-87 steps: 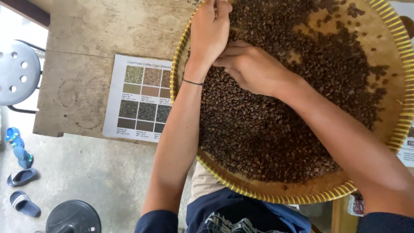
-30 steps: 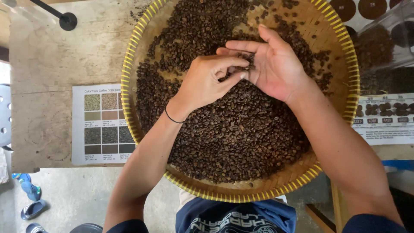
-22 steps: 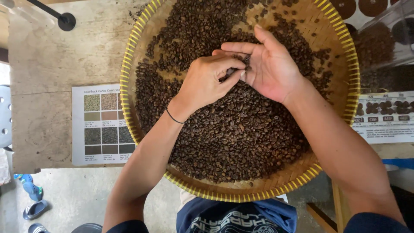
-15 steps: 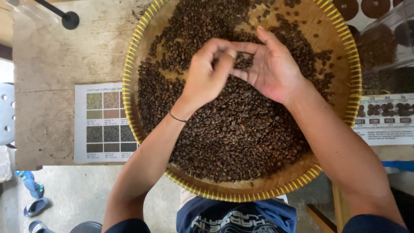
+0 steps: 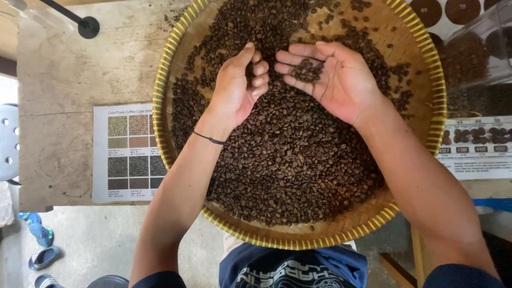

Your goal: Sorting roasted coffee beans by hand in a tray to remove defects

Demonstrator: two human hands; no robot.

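now, from my remote seat i see both hands raised over the heap, side by side with a small gap between them. the right hand (image 5: 341, 80) is turned palm up, fingers spread and slightly cupped, and a small clump of roasted coffee beans (image 5: 308, 69) lies at the base of its fingers. that clump sits directly to the right of the left hand (image 5: 238, 88), near its curled fingertips, so the left hand is the nearer one to it apart from the hand that carries it. the clump is roughly round, with no clear long axis. the left hand is half closed, fingers bent in toward the palm and thumb pointing away from me; whether it pinches a bean or nothing at all, i can't tell, since the curl hides the inside. a thin dark band circles its wrist.

below them the woven tray (image 5: 426, 64) is round and shallow, of tan bamboo strips with a yellow bound rim, and the loose bean heap (image 5: 298, 165) covers most of it, dark brown, matte, small and oval. bare weave shows toward the far right. the tray rests on a pale, worn wooden tabletop (image 5: 69, 74), overhanging its near edge. a printed colour chart (image 5: 128, 154) of bean swatches lies flat to the left, partly tucked under the rim.
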